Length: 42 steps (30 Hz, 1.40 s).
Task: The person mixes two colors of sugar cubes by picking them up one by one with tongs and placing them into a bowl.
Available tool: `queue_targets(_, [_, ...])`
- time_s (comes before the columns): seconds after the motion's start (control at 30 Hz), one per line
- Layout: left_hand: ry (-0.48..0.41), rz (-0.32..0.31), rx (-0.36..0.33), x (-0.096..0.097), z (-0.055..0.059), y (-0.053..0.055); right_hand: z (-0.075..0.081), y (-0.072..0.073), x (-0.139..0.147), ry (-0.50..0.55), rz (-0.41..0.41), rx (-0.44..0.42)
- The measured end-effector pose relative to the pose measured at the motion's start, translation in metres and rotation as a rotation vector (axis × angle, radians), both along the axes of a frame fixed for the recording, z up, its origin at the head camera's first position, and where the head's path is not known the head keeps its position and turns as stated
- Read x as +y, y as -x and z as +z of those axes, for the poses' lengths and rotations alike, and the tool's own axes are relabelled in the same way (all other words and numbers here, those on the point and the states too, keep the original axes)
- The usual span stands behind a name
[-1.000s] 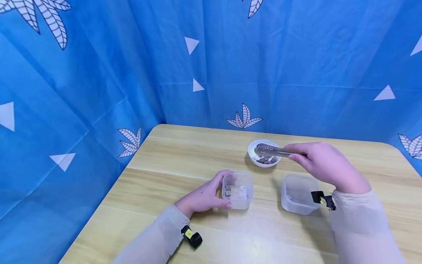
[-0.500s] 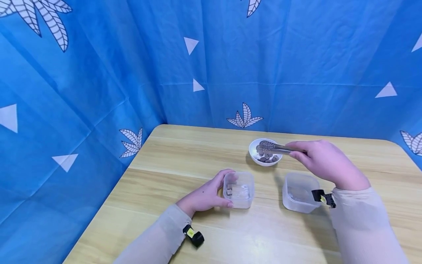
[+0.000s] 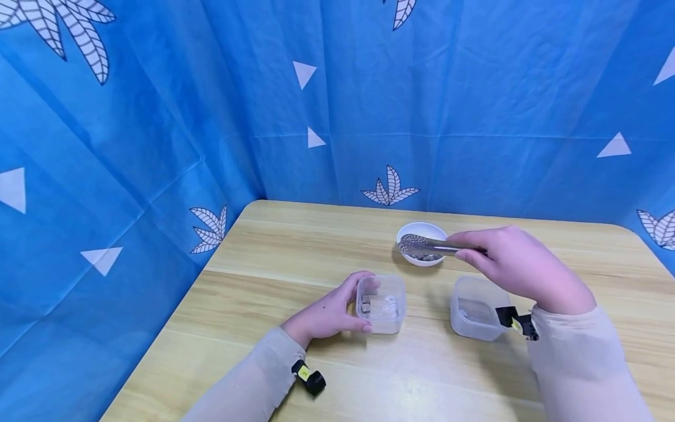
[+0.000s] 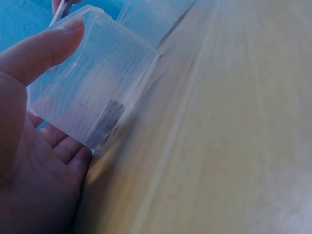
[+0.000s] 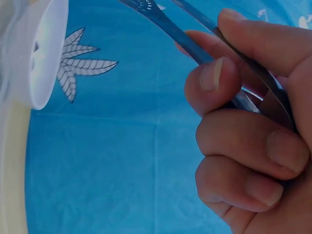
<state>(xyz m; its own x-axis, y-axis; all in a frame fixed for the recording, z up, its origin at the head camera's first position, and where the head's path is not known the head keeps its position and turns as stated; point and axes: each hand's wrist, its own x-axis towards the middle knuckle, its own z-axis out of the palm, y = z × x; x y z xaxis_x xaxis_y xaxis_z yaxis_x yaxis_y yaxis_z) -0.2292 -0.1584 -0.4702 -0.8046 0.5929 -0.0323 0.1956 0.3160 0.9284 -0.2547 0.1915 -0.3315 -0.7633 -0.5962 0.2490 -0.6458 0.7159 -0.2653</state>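
My right hand (image 3: 514,261) grips a pair of metal tongs (image 3: 416,244) with perforated heads, also in the right wrist view. The heads hang over a small white bowl (image 3: 422,230) at the back; whether they hold anything is hidden. Inside the bowl lie dark brownish pieces (image 3: 428,257), partly covered by the tongs. My left hand (image 3: 329,310) holds a clear plastic container (image 3: 387,322) between thumb and fingers on its left side. A grey-brown block-like piece (image 4: 107,119) lies in that container, seen through its wall in the left wrist view.
A second clear plastic container (image 3: 477,328) stands to the right, below my right forearm. All sits on a light wooden table (image 3: 253,258). A blue patterned curtain (image 3: 379,117) hangs behind and to the left.
Over the last half second the tongs' heads have shifted slightly left and toward me over the bowl, covering more of the pieces. My left hand and both containers have stayed put.
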Motion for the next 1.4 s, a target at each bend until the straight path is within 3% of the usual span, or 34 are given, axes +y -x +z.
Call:
queue_targets(0.27, [0.002,0.004,-0.005,0.000,0.000,0.000,0.006,-0.017,-0.018,0.000,0.133,-0.014])
queue_targets(0.5, [-0.034,-0.029,-0.011,-0.001,0.000,0.001,-0.009,-0.020,-0.046,-0.067,0.206,0.003])
queue_targets(0.87, [-0.027,-0.036,0.017,-0.002,0.001,0.000,-0.032,-0.022,-0.074,-0.138,0.184,0.071])
queue_targets(1.4, [0.007,-0.016,0.026,-0.002,0.001,0.000,-0.036,-0.021,-0.079,-0.153,0.186,0.058])
